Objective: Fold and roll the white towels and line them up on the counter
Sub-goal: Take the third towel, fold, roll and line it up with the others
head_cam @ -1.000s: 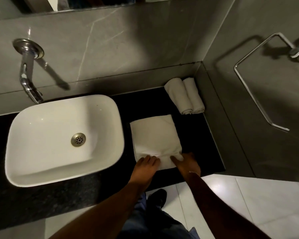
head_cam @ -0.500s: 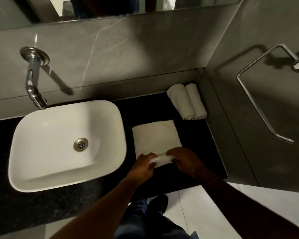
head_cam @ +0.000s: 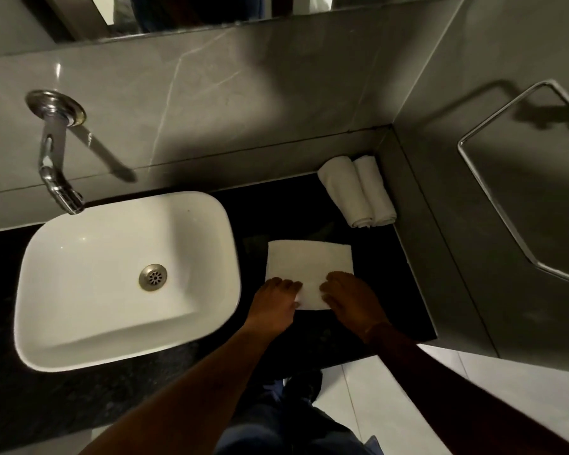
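- Towel (head_cam: 309, 269), white and folded flat, is lying on the dark surface (head_cam: 404, 290) between the sink (head_cam: 125, 277) and the side wall, with its near edge under both hands.
- Compared with a second ago, the flat part is looking shorter and the hands are sitting further up the cloth, so the near end is being turned over into a roll.
- That is putting the task in its rolling step for this piece; two rolled towels (head_cam: 358, 192) are already lying side by side in the back corner, touching each other.
- Left hand (head_cam: 273, 305) is curling its fingers over the near left edge, pressing the cloth down.
- Right hand (head_cam: 350, 298) is doing the same on the near right edge.
- Each grip is half closed rather than spread; the roll under the fingers is probably thin, though the hands are hiding it.
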### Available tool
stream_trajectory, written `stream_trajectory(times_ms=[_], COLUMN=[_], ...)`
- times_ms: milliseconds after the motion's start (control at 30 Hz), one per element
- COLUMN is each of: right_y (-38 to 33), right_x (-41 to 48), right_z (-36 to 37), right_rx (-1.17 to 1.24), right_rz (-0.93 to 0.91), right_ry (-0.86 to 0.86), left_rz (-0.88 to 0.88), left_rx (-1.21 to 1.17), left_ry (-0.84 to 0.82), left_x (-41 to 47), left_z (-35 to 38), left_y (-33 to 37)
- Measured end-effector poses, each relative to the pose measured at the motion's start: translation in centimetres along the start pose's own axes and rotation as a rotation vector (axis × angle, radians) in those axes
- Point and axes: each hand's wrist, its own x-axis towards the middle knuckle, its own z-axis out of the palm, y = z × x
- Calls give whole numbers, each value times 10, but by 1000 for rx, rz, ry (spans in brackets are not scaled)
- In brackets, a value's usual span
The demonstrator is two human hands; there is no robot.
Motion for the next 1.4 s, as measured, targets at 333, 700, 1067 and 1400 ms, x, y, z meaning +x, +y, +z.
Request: stream_trajectory(times_ms=[333,700,1067,1400], right_y=[12,7,27,-6], right_x=[14,46,38,22], right_z=[-23,-31,-20,6], right_rx=[265,-97,-197,-63], right_rz=[253,95,155,333], right_ry=[-242,-214,-399,-183], left_rz=[82,-195,124,-166], left_rx=[-39,-405,0,-23], left_ry=[92,-345,202,239], left_x=[10,51,14,16], left_z=[-3,-27,6,3], left_y=[9,-1,19,14])
